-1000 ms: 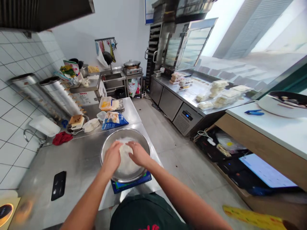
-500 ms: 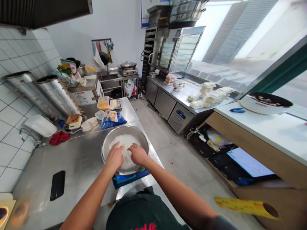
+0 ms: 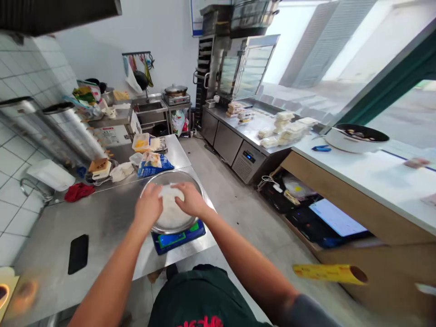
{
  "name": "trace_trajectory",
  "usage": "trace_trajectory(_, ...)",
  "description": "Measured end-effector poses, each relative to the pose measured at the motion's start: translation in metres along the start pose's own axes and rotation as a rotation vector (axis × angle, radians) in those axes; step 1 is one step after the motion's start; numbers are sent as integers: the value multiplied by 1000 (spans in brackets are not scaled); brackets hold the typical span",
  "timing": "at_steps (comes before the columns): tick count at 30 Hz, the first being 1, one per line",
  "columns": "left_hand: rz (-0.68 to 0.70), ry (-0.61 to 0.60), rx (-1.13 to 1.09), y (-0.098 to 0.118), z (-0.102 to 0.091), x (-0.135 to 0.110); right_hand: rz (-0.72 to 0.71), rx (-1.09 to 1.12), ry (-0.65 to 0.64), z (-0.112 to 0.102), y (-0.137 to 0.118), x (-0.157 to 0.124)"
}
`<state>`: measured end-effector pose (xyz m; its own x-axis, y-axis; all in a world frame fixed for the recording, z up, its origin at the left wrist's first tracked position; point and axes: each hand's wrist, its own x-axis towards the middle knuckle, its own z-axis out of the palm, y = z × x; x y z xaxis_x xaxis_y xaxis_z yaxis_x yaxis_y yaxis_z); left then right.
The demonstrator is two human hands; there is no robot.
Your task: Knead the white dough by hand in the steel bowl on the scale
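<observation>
Left hand (image 3: 148,206) and right hand (image 3: 191,200) both down on a soft mound of white dough (image 3: 171,209), close together, pressing in from either side: left curved over the mound's left flank, right lying across its top with fingers together and pointing left. No clear pinch; exact finger grip hard to tell. Dough inside a round steel bowl (image 3: 170,175), resting on its floor, left hand just over the rim. Bowl on a blue digital scale (image 3: 177,239), scale on a stainless worktable (image 3: 102,222). Beyond the bowl, on the same table: a printed blue-and-white bag (image 3: 154,164), a plastic tub with orange contents (image 3: 141,142), and a red cloth (image 3: 79,192) further left. A black phone (image 3: 78,254) lying flat, well left of the hands. Dark green top (image 3: 190,299) with red print at the bottom of the view. Across the floor — a long steel prep counter (image 3: 235,129) with stacks of white wrapped pieces (image 3: 284,129) near its far end, a display case (image 3: 245,66) behind them. Along the back wall, a steel sink (image 3: 148,106) and a lidded pot on a burner (image 3: 175,90). To the right, a white pan (image 3: 356,138) on a pale counter (image 3: 374,177).
</observation>
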<state>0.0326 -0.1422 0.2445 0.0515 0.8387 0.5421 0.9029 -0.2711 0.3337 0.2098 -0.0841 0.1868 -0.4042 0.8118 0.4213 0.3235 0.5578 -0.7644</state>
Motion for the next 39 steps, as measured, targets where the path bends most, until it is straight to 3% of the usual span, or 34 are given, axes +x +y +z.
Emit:
trace_trajectory(2, -7, 55, 101, 9, -32, 9, -149, 104, 33, -40, -22, 5)
trace_trajectory(4, -51, 244, 138, 26, -55, 13, -277, 315, 26, -80, -41, 8)
trace_trajectory(5, -101, 403, 148, 36, -56, 12, -317, 436, 4, -93, -44, 7)
trace_trajectory(7, -227, 633, 161, 55, -31, 2, -344, 603, -58, -96, -32, 0)
trace_trajectory(8, -291, 618, 169, 61, -10, -6, -332, 623, -90, -87, -17, -6)
trace_trajectory(11, -371, 96, 141, 71, 58, -40, -265, 515, -163, -47, 37, -32)
trace_trajectory(12, -376, -14, 143, 72, 72, -53, -251, 464, -168, -37, 53, -42)
trace_trajectory(13, -383, -40, 166, 71, 80, -66, -236, 427, -168, -30, 68, -52)
trace_trajectory(15, -422, 51, 230, 71, 75, -90, -152, 390, -120, -26, 92, -73)
trace_trajectory(17, -480, 123, 233, 73, 56, -113, 20, 360, -6, -30, 115, -95)
trace_trajectory(19, -539, 93, 191, 81, 37, -140, 223, 294, 133, -30, 142, -120)
trace_trajectory(21, -613, 47, 175, 93, 31, -174, 379, 184, 170, -21, 174, -149)
trace_trajectory(25, -953, 15, 97, 120, 54, -258, 673, -53, -57, 22, 226, -198)
trace_trajectory(29, -1213, -100, -82, 133, 74, -329, 808, -189, -242, 61, 241, -205)
trace_trajectory(33, -1282, -170, -125, 123, 65, -364, 793, -270, -299, 80, 239, -191)
trace_trajectory(39, -1328, -41, -106, 102, 49, -372, 882, -338, -328, 97, 248, -192)
